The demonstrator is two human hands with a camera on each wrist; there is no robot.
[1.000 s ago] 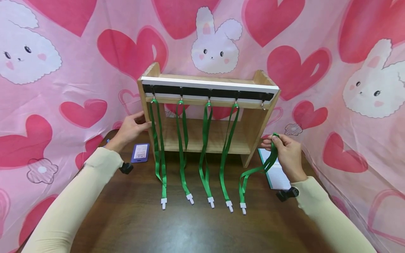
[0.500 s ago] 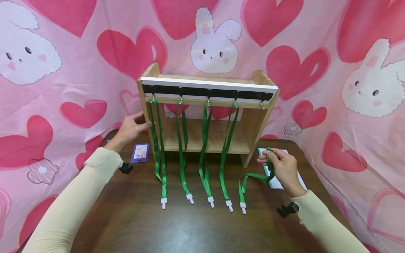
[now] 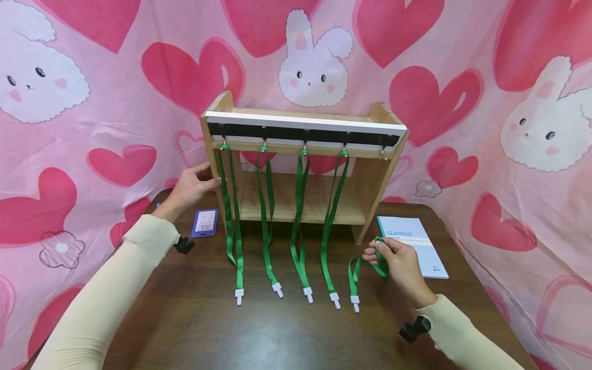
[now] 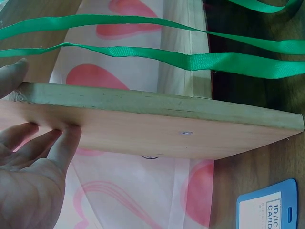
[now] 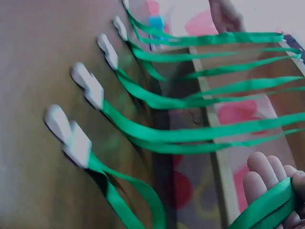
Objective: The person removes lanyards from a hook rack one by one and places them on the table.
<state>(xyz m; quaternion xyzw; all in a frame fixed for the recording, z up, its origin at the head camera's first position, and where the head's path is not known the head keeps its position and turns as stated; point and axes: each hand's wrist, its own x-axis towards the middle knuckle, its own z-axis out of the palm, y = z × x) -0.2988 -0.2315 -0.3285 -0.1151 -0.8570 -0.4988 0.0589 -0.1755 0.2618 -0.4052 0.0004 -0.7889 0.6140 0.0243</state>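
Observation:
My left hand (image 3: 189, 187) grips the left side panel (image 4: 143, 131) of a small wooden shelf (image 3: 285, 198), thumb at the front edge and fingers against the outer face. On the right, my right hand (image 3: 401, 262) pinches the looped end of a green lanyard (image 3: 353, 275) between thumb and fingers, low over the table. Its white clip (image 3: 354, 302) lies on the tabletop, as the right wrist view also shows. Several similar lanyards (image 3: 299, 205) hang from hooks on the black strip (image 3: 328, 136) along the shelf's top front, their clips reaching the table.
A metal hook (image 3: 383, 153) sits at the strip's right end. Beside the shelf on the right lies a white "Gambit" pad (image 3: 423, 252). A blue ID card holder (image 3: 205, 224) lies to the left. Pink heart-patterned cloth (image 3: 115, 167) surrounds the brown table (image 3: 268, 344).
My right hand has come down and slightly left with the lanyard's loop, slackening the strap and uncovering the pad. My left hand stays in place on the shelf.

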